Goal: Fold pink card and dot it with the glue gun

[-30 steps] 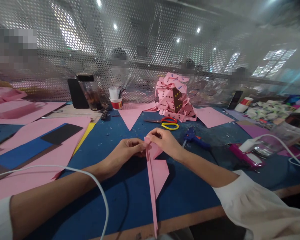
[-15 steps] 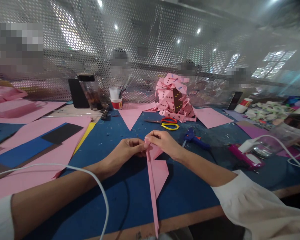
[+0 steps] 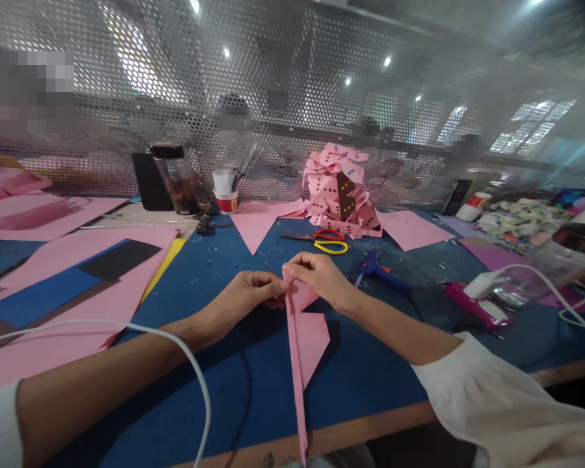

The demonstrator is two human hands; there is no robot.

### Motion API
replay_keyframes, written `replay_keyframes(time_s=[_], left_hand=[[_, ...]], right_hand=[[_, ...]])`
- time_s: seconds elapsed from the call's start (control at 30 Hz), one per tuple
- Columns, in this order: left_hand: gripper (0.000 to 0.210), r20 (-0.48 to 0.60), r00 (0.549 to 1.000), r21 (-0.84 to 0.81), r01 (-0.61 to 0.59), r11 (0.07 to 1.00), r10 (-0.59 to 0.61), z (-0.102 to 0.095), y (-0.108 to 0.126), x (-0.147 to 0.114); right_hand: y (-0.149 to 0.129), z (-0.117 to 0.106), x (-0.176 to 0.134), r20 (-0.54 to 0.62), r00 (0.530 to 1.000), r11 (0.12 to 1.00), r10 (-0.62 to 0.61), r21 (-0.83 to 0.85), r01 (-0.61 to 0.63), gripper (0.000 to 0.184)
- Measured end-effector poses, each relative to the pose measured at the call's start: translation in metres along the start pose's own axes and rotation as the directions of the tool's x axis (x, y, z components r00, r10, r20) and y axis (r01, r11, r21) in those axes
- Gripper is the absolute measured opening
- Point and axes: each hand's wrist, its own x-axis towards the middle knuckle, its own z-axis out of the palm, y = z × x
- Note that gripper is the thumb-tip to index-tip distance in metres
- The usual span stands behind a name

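Note:
A sheet of pink paper (image 3: 312, 341), folded into a narrow strip along its left edge, hangs toward me over the table's front edge. My left hand (image 3: 257, 289) pinches its far end from the left, thumb on top. On the other side my right hand (image 3: 316, 274) pinches the same end, its fingertips touching or nearly touching the left thumb. A pointed flap of the paper spreads out to the right below my right hand. Beyond my hands lie scissors (image 3: 330, 247) with red and yellow handles, and a blue glue gun (image 3: 381, 272) rests right of my right hand.
A pink paper construction with dots (image 3: 329, 188) stands at the back beside loose pink sheets (image 3: 414, 229). Blue and black card (image 3: 43, 296) lies on pink paper at left. A white cable (image 3: 202, 383) crosses my left forearm. At right are a magenta device (image 3: 480, 309) and a clear jar (image 3: 550, 273).
Both hands keep their pinch on the pink paper. The paper's near end has shifted very slightly to the left; otherwise almost nothing differs.

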Motion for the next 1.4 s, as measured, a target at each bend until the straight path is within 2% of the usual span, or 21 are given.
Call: replay_keyframes(time_s=[0.53, 0.7, 0.87, 1.07, 1.27, 1.4], left_hand=[[0.03, -0.026, 1.0, -0.033, -0.011, 0.999, 0.01, 0.003, 0.001, 0.0], [0.028, -0.129, 0.991, -0.091, -0.059, 0.994, 0.047, 0.01, 0.002, -0.003], [0.029, -0.2, 0.978, -0.031, -0.071, 0.997, 0.063, 0.015, 0.003, -0.008], [0.03, -0.261, 0.964, 0.038, -0.045, 0.998, 0.054, 0.015, 0.004, -0.009], [0.031, -0.242, 0.97, -0.053, -0.028, 0.998, 0.014, 0.017, 0.006, -0.01], [0.03, -0.185, 0.983, -0.029, -0.011, 1.0, 0.005, 0.016, 0.01, -0.011]], right_hand=[[0.0, 0.001, -0.001, 0.008, 0.999, 0.999, -0.033, 0.04, 0.033, 0.029], [-0.001, 0.001, 0.0, -0.055, 0.997, 0.998, -0.058, -0.006, 0.058, 0.028], [-0.006, 0.002, -0.002, -0.12, 0.988, 0.994, -0.095, -0.063, 0.088, 0.026], [-0.01, 0.004, -0.005, -0.141, 0.983, 0.992, -0.114, -0.078, 0.104, 0.025], [-0.009, 0.004, -0.005, -0.138, 0.985, 0.993, -0.108, -0.061, 0.1, 0.025], [-0.009, 0.004, -0.005, -0.123, 0.988, 0.996, -0.089, -0.014, 0.088, 0.027]])
